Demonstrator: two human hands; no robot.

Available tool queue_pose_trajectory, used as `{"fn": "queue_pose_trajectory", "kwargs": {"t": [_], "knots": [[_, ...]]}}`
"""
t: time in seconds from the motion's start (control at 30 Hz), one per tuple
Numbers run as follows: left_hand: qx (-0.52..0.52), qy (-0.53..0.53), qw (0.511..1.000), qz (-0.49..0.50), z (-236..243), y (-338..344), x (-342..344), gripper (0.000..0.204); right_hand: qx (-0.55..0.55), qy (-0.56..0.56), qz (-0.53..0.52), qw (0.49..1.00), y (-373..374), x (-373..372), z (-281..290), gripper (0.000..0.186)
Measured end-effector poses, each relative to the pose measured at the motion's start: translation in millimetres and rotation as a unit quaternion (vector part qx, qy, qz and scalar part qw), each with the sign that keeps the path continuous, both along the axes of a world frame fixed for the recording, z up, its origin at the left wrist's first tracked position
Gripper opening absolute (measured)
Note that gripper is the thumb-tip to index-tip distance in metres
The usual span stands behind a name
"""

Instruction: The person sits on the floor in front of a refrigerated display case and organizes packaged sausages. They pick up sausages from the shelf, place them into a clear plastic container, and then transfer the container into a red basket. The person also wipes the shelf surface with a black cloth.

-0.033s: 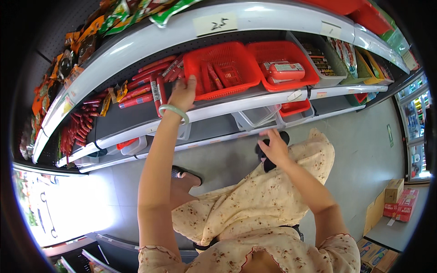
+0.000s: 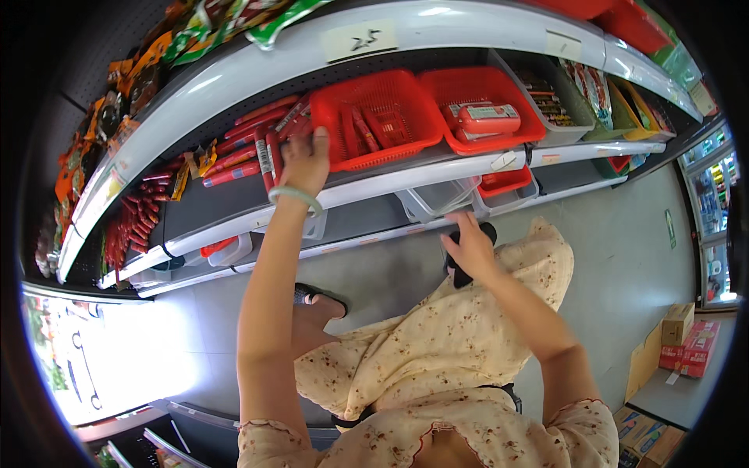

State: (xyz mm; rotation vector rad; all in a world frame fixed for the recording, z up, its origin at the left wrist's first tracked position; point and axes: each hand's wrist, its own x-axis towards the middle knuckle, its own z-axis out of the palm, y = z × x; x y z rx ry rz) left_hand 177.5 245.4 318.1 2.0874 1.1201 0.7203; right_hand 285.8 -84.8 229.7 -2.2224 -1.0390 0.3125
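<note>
So this is a shop aisle seen from above the person's head. The left hand [image 2: 304,160] is raised to the upper shelf [image 2: 437,178] with its fingers curled around a few long red sausage sticks [image 2: 269,160], holding them upright at the shelf's front edge. A pale green bangle [image 2: 295,197] sits on that wrist. Just outward of the hand, more of the same red sticks [image 2: 234,152] lie flat in a loose pile, so the bunch being held looks like it belongs in that row.

Right beside the hand on the inner side is a red basket [image 2: 386,117] with a couple of red sticks lying in it, and past that a second red basket [image 2: 488,109] holding flat packs. The baskets probably keep the small stuff from sliding off the sloped shelf.

The right hand [image 2: 472,249] is lower, near the shelf below, fingers spread and loose, holding nothing as far as the picture shows. It's just in front of a clear plastic bin [image 2: 437,199], maybe hovering for balance, hard to say.

Below both hands are the cream floral dress [image 2: 437,359], a sandalled foot [image 2: 316,300] and the grey floor [image 2: 616,257]. Far out past the right hand sit some cardboard boxes [image 2: 675,335].
</note>
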Motion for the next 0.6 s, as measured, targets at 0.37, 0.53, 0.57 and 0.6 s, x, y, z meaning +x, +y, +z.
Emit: {"fn": "queue_pose_trajectory", "kwargs": {"t": [0.37,0.53,0.57,0.6], "knots": [[-0.363,0.034,0.909,-0.203,-89.8,-140.4,-96.2,0.043,-0.140,-0.315,0.154,0.926,43.2,50.5,-46.1,0.011],[-0.455,-0.086,0.886,-0.013,-142.2,-131.8,-101.5,0.072,-0.093,-0.372,0.241,0.892,42.8,-33.1,-8.8,0.013],[-0.457,-0.132,0.879,0.019,-146.6,-130.1,-97.0,0.075,-0.089,-0.359,0.242,0.897,41.0,-50.2,-6.5,0.012],[-0.426,-0.139,0.890,0.089,-144.0,-128.2,-91.5,0.085,-0.072,-0.357,0.264,0.893,38.8,-61.4,-5.2,0.013]]}}
